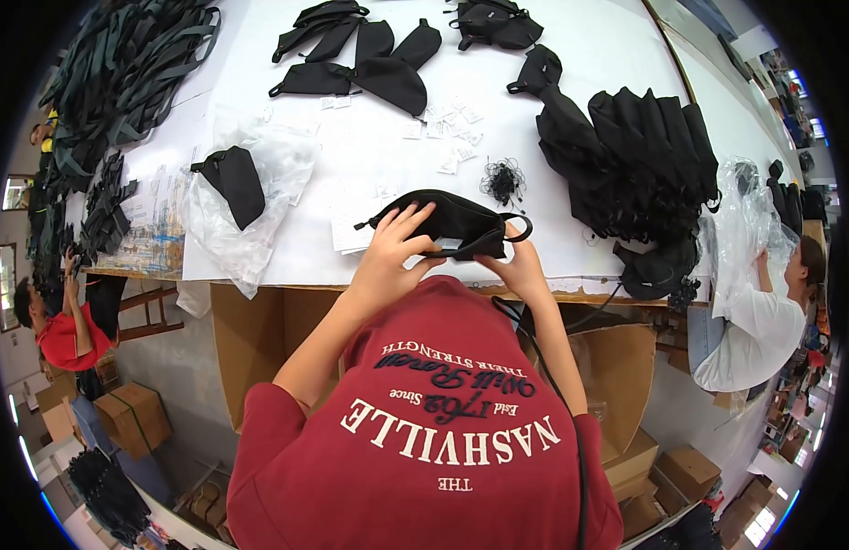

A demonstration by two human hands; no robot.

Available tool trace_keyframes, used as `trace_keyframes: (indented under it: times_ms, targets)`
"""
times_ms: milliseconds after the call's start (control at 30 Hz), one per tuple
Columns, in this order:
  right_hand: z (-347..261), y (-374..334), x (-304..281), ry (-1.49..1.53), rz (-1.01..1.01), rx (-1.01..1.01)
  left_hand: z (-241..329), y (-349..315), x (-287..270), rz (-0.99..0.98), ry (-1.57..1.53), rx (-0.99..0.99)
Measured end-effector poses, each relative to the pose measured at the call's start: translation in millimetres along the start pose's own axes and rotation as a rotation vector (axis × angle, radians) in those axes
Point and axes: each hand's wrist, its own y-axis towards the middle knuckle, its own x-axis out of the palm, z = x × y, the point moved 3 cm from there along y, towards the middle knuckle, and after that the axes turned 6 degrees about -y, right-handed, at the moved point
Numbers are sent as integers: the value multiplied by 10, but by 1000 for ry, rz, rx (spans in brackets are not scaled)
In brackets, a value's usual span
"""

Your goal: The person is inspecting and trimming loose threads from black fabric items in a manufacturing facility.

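Observation:
A black zip pouch (463, 213) is held above the front of the white table, its mouth spread apart so the dark inside shows. My left hand (394, 255) grips its left part, with fingers over the opening and the thumb at the near edge. At the right end, next to a black strap loop, my right hand (519, 268) pinches the near edge between thumb and fingers. A small pale label shows inside the mouth. Another black pouch (234, 186) lies on a clear plastic bag (276, 163) to the left.
Black pouches (388, 66) lie at the back, with small white tags (447, 133) before them. A tangle of black cords (503, 181) sits right of centre, beside a large pouch pile (626, 165). Dark straps (122, 73) heap at far left. Co-workers stand at both sides.

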Motion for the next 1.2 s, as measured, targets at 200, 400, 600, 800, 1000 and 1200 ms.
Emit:
trace_keyframes:
  times_ms: [200, 400, 600, 800, 1000, 1200]
  targets:
    - [66, 15, -220, 193, 275, -27, -64, 4, -161, 108, 30, -83]
    - [80, -115, -738, 794, 318, 160, -256, -72, -313, 71, 159, -170]
    - [288, -66, -877, 1073, 419, 77, -241, -39, -223, -63, 162, -125]
    - [77, 176, -363, 1230, 296, 107, -106, 46, -142, -146, 171, -65]
    - [-42, 245, -181, 1463, 234, 279, -46, 55, -88, -213, 161, -54]
    - [193, 217, -255, 923, 514, 206, 6, 38, -76, -259, 143, -30]
